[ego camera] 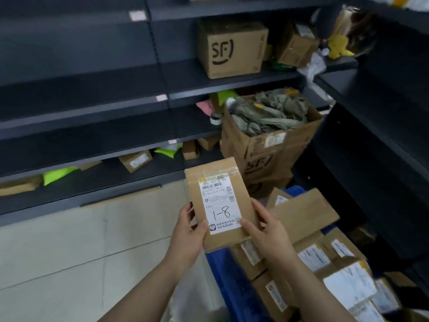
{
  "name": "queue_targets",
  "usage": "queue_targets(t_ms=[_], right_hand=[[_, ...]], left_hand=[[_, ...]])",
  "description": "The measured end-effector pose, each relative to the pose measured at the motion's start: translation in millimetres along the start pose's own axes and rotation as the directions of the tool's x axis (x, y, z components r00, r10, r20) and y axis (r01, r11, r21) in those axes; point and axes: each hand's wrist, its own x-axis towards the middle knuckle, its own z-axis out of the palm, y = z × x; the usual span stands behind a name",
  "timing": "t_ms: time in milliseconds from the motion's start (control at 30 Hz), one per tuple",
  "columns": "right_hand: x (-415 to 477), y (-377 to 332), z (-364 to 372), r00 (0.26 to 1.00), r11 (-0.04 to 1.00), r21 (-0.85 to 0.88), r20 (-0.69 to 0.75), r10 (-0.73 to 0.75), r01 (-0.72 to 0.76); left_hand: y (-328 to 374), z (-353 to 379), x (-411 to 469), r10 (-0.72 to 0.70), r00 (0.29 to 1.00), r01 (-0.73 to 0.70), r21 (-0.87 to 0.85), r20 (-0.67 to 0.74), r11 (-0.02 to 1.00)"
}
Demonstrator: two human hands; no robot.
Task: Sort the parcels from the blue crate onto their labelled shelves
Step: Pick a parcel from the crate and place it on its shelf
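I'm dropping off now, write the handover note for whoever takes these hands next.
Hands: left hand and right hand both grip one flat parcel, its label marked 1-8, held up near the blue crate.
Done: some boxes already lie on the shelves.
Left: shelve this parcel, then the stack still filling the crate.

The light is dim and a bit blue. The dark shelves (81, 105) look almost black, with deep shadow under each one. The pale floor (69, 240) is the brightest part. The white label (220, 205) on the small parcel (242, 201) is sharp: "1-8" reads clearly. The parcels (348, 282) at bottom right are smeared. Shelf lines bend near the edges.
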Motion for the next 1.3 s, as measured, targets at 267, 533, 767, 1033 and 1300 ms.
queue_targets(t_ms=[267,533,767,1033,1300], right_hand=[[36.5,-124.6,148.6,0.965,0.989,0.041,0.216,-0.148,0.142],[39.1,-233.1,345.4,0.889,0.976,0.11,0.403,-0.215,0.187],[51.6,-301.1,482.3,0.804,0.97,0.111,0.543,-0.241,0.216],[96.9,-366.1,620.1,0.687,0.963,0.113,0.68,-0.254,0.244],[161.4,-404.6,772.0,0.63,0.971,0.111,0.744,-0.221,0.21]], left_hand=[[16.3,-180.4,2.3,0.029,0.97,-0.059,-0.117,-0.241,0.991],[-3.7,-395.3,5.1,-0.019,0.925,-0.021,-0.101,-0.38,0.995],[-26.7,-525.9,18.0,-0.093,0.846,0.01,-0.159,-0.524,0.987],[-54.9,-652.1,80.5,-0.162,0.77,0.063,-0.179,-0.616,0.982],[-88.5,-777.6,163.5,-0.201,0.76,0.071,-0.228,-0.618,0.971]])
